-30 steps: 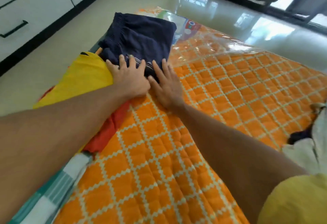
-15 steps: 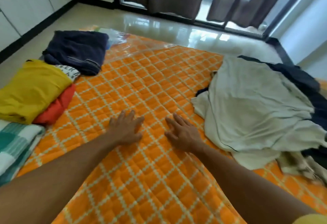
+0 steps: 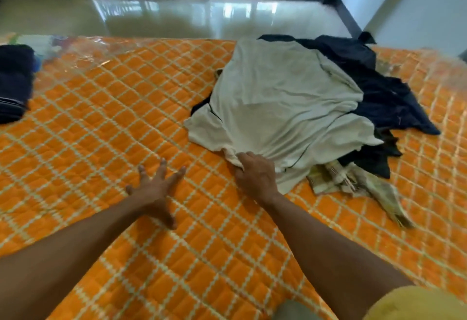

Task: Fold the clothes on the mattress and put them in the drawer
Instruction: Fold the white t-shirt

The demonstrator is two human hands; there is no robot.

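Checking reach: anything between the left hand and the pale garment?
Nothing visible. Only bare orange mattress lies between the open left hand and the pale garment, whose near edge the right hand grips.

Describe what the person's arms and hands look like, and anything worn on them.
Both forearms are bare from elbow to wrist, with no sleeves reaching them. The left hand and right hand wear no gloves, and no watch, ring or band shows on either. The only clothing in view is yellow cloth at the bottom right corner, by the right upper arm.
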